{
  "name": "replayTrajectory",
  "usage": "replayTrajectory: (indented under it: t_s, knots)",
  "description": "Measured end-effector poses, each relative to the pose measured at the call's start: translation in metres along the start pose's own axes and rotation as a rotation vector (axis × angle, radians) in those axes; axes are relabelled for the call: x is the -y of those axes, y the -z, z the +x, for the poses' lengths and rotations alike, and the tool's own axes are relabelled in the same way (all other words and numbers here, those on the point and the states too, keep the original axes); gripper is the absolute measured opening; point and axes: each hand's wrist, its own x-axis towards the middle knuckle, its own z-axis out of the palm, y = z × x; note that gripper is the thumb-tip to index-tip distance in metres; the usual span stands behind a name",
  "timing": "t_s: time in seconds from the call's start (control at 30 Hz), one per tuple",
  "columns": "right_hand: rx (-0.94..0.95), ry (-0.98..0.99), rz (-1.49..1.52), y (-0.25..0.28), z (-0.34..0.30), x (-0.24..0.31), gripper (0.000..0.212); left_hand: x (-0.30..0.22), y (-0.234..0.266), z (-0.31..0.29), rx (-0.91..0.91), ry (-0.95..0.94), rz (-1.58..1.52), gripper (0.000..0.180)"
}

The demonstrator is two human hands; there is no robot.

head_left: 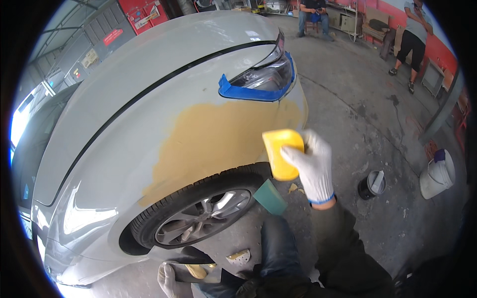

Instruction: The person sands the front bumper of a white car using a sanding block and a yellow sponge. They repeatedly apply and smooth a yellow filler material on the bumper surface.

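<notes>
My right hand (315, 161), in a white knit glove with a blue cuff, is raised beside the car's front corner. Thumb and fingers pinch a yellow plastic spreader (283, 156). Low in the picture, my gloved left hand (168, 279) grips the edge of a flat grey putty board (214, 276), with a lump of yellowish putty (197, 270) on it. In front of me is a pale grey car fender (136, 124) with a broad tan filler patch (211, 134) between the wheel arch and headlight. The spreader appears apart from the patch.
Blue masking tape (258, 94) edges the headlight (266, 77). Below the patch is the tire (149, 223); a green rectangular sheet (270, 197) stands near it. A black can (367, 186) and white bucket (433, 179) stand right. Two people (313, 12) are at the back.
</notes>
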Motion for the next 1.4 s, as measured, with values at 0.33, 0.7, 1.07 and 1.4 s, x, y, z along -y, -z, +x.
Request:
replayTrajectory:
  t_s: [0.33, 0.7, 1.07, 1.4]
  knots:
    - [0.323, -0.498, 0.409, -0.006, -0.083, -0.019, 0.026, -0.008, -0.081, 0.001, 0.196, -0.138, 0.167, 0.029]
    - [0.526, -0.687, 0.234, 0.021, -0.087, -0.038, 0.027, -0.006, -0.073, 0.013, 0.233, -0.256, 0.127, 0.038]
    - [-0.153, -0.127, -0.147, 0.057, 0.089, -0.069, 0.024, 0.015, -0.027, 0.006, 0.087, -0.273, 0.503, 0.040]
    - [-0.137, -0.115, -0.245, 0.036, 0.113, -0.060, 0.027, 0.017, -0.022, 0.012, 0.051, -0.230, 0.311, 0.038]
